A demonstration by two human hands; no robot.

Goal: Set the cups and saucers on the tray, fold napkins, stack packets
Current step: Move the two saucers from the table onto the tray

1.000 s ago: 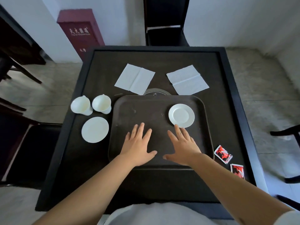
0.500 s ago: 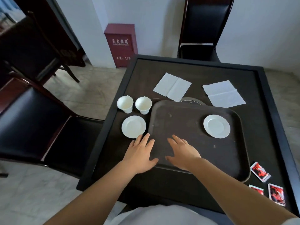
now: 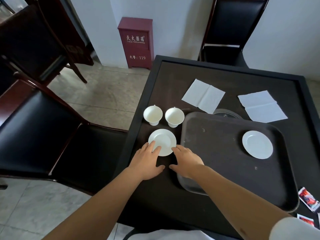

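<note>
- Head view: the round white ceramic saucer on the table (image 3: 162, 142) lies just ahead of both hands, left of the dark rectangular plastic tray (image 3: 225, 153). The left hand (image 3: 147, 161) rests fingertips on its near rim; the right hand (image 3: 186, 161) touches its right edge. Both grips are flat and released, grasping nothing.
- The left hand looks nearer; the tray lies to the saucer's right.
- Count: two saucers, the second saucer (image 3: 257, 144) already on the tray; two white cups (image 3: 162, 116) beyond; two white paper napkins (image 3: 203, 96) unfolded; three red packets (image 3: 309, 201) partly visible.
</note>
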